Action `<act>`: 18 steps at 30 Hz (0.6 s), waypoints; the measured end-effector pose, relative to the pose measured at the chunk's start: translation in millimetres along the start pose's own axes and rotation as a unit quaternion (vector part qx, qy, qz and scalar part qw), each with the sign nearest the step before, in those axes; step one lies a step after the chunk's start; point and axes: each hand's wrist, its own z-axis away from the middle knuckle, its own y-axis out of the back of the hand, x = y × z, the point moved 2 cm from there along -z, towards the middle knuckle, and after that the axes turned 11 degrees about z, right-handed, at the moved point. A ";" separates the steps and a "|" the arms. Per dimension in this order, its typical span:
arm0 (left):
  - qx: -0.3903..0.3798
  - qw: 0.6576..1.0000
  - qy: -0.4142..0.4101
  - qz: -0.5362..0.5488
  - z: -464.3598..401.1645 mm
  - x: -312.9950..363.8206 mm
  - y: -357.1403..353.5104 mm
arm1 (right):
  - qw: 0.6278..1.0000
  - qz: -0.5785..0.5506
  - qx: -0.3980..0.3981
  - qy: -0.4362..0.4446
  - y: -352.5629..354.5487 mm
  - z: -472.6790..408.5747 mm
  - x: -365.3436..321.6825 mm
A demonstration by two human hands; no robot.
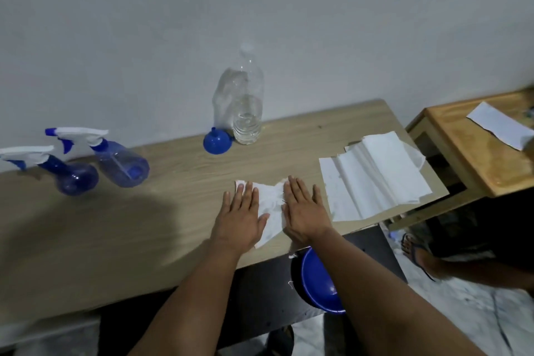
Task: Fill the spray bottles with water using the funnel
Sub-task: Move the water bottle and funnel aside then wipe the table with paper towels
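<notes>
Both hands lie flat, palms down, on a crumpled white paper towel (270, 205) near the front edge of the wooden table (173, 188), toward its right end. The left hand (241, 217) covers the towel's left part and the right hand (303, 211) its right part, with a strip of towel showing between them; the fingers (245, 193) of both are straight and close together, pressing on the paper and gripping nothing. Two blue spray bottles stand toward the table's left end near the back edge, both with white trigger heads screwed on: the nearer spray bottle (121, 164) is just beside the farther-left spray bottle (73, 177). A blue funnel (217, 141) rests mouth-down at the back edge near the middle, touching or nearly touching a clear water bottle (245, 101) that stands upright with water in its lower part. A stack of unfolded white paper towels (372, 179) lies at the table's right edge, just beside the right hand. Below the front edge, under the right forearm, a blue bowl (318, 283) shows. A smaller wooden side table (468, 153) stands to the right with a white sheet (500, 121) on it.
</notes>
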 end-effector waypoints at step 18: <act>0.012 0.998 -0.043 0.036 32.3 0.1 -4.4 | 1.000 -0.021 -0.002 -0.008 -7.5 41.7 -34.2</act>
